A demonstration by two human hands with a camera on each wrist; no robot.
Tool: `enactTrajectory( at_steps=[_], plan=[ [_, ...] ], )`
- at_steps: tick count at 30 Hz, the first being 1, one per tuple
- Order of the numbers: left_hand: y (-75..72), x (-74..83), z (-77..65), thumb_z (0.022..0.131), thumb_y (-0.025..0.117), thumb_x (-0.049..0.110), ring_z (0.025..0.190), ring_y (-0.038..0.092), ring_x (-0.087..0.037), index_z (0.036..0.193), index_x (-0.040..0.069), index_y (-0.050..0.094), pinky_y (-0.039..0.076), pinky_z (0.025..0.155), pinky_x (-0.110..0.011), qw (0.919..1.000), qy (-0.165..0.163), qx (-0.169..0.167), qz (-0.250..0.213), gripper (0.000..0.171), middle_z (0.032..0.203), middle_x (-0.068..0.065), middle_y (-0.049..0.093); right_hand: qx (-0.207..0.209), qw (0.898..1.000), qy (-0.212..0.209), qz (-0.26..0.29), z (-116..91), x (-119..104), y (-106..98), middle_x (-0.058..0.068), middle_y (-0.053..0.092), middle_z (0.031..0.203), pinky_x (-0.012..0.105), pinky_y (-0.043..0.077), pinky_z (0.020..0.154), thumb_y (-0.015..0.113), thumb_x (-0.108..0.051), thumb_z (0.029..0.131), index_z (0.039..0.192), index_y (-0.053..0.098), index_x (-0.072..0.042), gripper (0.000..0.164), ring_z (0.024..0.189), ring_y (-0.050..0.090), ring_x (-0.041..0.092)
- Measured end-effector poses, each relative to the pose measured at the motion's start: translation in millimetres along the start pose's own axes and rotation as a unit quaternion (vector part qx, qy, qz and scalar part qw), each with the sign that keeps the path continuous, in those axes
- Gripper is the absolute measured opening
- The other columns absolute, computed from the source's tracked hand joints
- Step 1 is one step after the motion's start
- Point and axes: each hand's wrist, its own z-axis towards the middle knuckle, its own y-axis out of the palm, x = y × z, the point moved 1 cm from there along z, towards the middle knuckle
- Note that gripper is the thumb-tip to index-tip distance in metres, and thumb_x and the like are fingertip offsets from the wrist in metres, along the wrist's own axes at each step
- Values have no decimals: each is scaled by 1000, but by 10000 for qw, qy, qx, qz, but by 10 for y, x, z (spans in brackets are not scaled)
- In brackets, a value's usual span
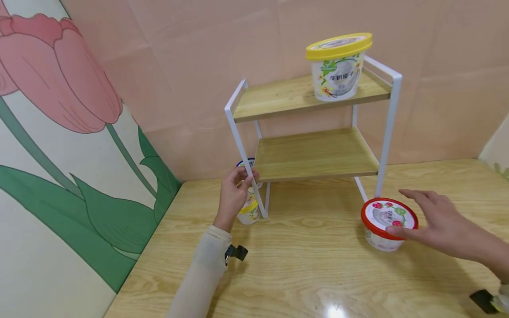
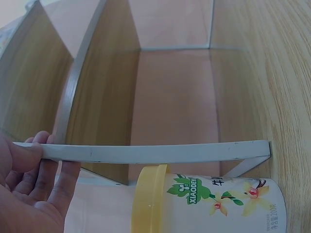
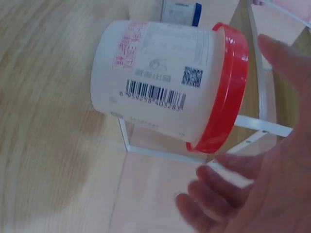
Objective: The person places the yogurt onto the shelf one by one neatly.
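A two-tier shelf rack [image 1: 318, 152] with wooden boards and white metal posts stands on the table. My left hand [image 1: 233, 194] pinches its front left post between thumb and fingers. Just outside that post is a yellow-lidded tub [image 2: 223, 204], with a blue-lidded tub [image 1: 241, 163] above it, partly hidden by the hand. My right hand [image 1: 445, 225] is spread beside a white tub with a red lid [image 1: 383, 244] at the rack's front right foot. In the right wrist view its thumb and fingers stand apart around the red lid [image 3: 228, 92].
Another yellow-lidded tub [image 1: 339, 75] sits on the right part of the top board. Behind the rack rises a pink-covered wall [image 1: 191, 88]. A panel with painted tulips [image 1: 63, 79] borders the wooden table [image 1: 302, 265] on the left.
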Motion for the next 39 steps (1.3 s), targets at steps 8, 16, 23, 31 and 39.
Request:
enactTrajectory(
  at_steps=[8, 16, 23, 31, 39],
  plan=[
    [5, 4, -3, 95, 62, 0, 100, 69, -31, 111, 0, 67, 58, 92, -40, 10000, -36, 39, 43, 16, 107, -21, 74, 640, 9974, 6, -330, 0, -46, 101, 41, 41, 124, 62, 30, 82, 93, -46, 60, 132, 48, 8, 100, 111, 31, 59],
    [6, 3, 9, 95, 62, 1, 100, 69, -32, 111, 0, 67, 58, 93, -41, 9999, -52, 90, 30, 17, 107, -21, 74, 290, 9990, 2, -338, 30, -73, 40, 37, 50, 117, 45, 38, 69, 93, -45, 61, 132, 50, 7, 99, 101, 42, 50],
    [7, -23, 15, 95, 62, 0, 98, 69, -32, 109, -1, 67, 58, 90, -38, 10000, 38, 54, -9, 15, 105, -22, 74, 252, 9987, -408, -153, 40, -49, 20, 21, 64, 109, 37, 43, 69, 95, -38, 61, 135, 50, 6, 98, 98, 55, 36],
    [1, -31, 13, 95, 63, 0, 97, 70, -30, 108, -1, 67, 58, 87, -33, 10000, 34, 56, 18, 14, 105, -20, 74, 414, 9945, -964, -76, 19, 13, 68, 14, 66, 115, 40, 41, 77, 95, -28, 63, 146, 42, -4, 102, 105, 48, 19],
    [3, -29, 17, 95, 63, 1, 97, 70, -35, 107, -1, 67, 58, 87, -36, 9999, 126, 49, -75, 13, 105, -22, 74, 473, 9898, -1344, -26, -15, 22, 119, 9, 55, 132, 27, 33, 86, 93, -23, 66, 150, 40, -12, 99, 117, 38, 9]
  ],
)
